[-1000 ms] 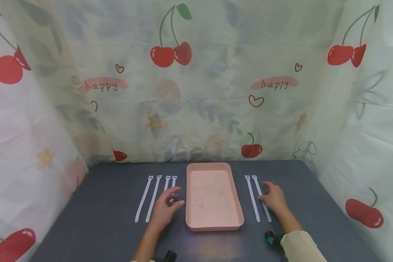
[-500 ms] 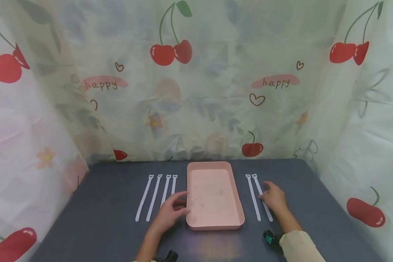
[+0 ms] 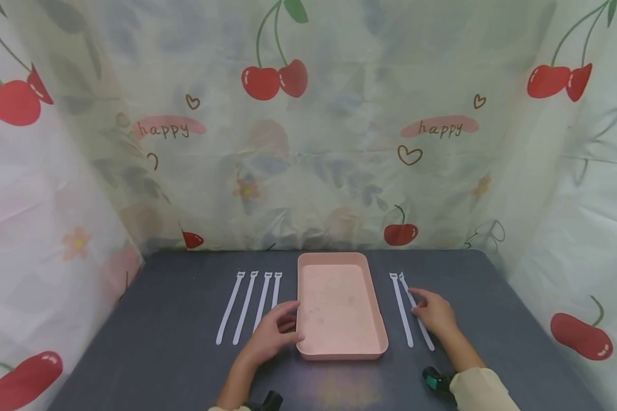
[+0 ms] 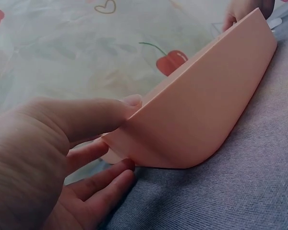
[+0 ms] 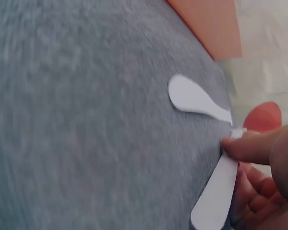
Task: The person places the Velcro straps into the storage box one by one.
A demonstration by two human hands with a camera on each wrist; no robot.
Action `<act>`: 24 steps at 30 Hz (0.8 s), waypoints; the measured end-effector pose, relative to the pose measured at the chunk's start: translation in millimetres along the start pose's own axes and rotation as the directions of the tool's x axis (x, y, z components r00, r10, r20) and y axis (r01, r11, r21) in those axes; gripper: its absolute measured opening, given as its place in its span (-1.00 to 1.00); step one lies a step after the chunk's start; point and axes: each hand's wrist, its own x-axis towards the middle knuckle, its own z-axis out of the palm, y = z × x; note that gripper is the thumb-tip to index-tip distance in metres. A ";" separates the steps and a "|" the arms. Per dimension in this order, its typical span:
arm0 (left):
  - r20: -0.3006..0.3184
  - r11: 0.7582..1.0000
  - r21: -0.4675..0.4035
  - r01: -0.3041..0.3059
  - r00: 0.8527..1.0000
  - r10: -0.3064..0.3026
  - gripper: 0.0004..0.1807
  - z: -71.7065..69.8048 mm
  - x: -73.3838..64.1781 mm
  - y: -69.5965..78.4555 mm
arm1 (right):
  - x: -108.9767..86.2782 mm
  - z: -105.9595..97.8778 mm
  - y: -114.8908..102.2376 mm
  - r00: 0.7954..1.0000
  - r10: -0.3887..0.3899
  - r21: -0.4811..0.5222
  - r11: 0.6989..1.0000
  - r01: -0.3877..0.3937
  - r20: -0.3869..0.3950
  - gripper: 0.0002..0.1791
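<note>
Dark table [image 3: 180,308] — tray [image 3: 339,308] held, strip [image 5: 216,194] pinched

Tray [image 3: 336,308] looks like moulded plastic, smooth, satin-matt. White strips [image 3: 402,311]: smooth, matt, plastic-looking. Worktop [image 3: 180,319]: fine-ribbed cloth by the look, matt. Backdrop [image 3: 339,131]: thin creased plastic-like sheeting, faint sheen. Sleeve [image 3: 480,388]: matt cloth.

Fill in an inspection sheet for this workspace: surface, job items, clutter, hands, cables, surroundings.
Surface: dark grey, cloth-textured tabletop.
Job items: shallow pink rectangular tray, plastic-looking, nothing inside; flat white strips with slotted heads, four left of it, two right.
Clutter: nothing seen.
Hands: left hand grips the tray's left edge; right hand pinches the outer right strip.
Cables: nothing seen.
Surroundings: pale, cherry-printed sheeting at back and both sides.
</note>
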 end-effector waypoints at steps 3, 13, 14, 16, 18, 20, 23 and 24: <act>0.004 1.000 0.003 -0.007 1.000 0.007 -0.26 0.0 0.6 -1.2 | -1.8 -0.7 4.2 1.000 -0.027 0.021 0.999 0.027 -0.005 -0.58; -0.002 0.999 0.030 0.009 1.000 -0.009 -0.22 0.9 0.9 4.1 | -2.3 -1.6 11.3 0.997 -0.073 0.072 0.995 0.073 -0.004 -0.71; -0.001 0.999 0.036 0.014 1.000 -0.014 -0.21 0.9 0.5 4.8 | -2.5 -1.5 12.0 0.997 -0.072 0.074 0.995 0.072 -0.003 -0.73; -0.001 0.999 0.037 0.023 1.000 -0.023 -0.21 0.9 -0.4 5.7 | -2.6 -1.9 12.7 0.997 -0.075 0.077 0.994 0.075 0.001 -0.76; 0.003 0.999 0.029 0.023 1.000 -0.024 -0.22 0.9 -1.0 5.1 | -2.5 -1.8 13.7 0.997 -0.074 0.076 0.994 0.074 0.005 -0.77; 0.008 0.999 0.024 0.023 1.000 -0.024 -0.22 0.9 -1.2 3.8 | -2.9 -1.6 14.1 0.997 -0.072 0.073 0.995 0.071 0.006 -0.79; 0.015 1.000 0.017 0.025 1.000 -0.025 -0.24 0.8 -1.0 1.9 | -2.6 -1.5 14.1 0.998 -0.067 0.067 0.996 0.066 0.010 -0.80; 0.015 1.000 0.015 0.026 1.000 -0.027 -0.24 0.8 -1.1 1.4 | -2.2 -1.8 13.7 0.998 -0.066 0.065 0.996 0.065 0.011 -0.80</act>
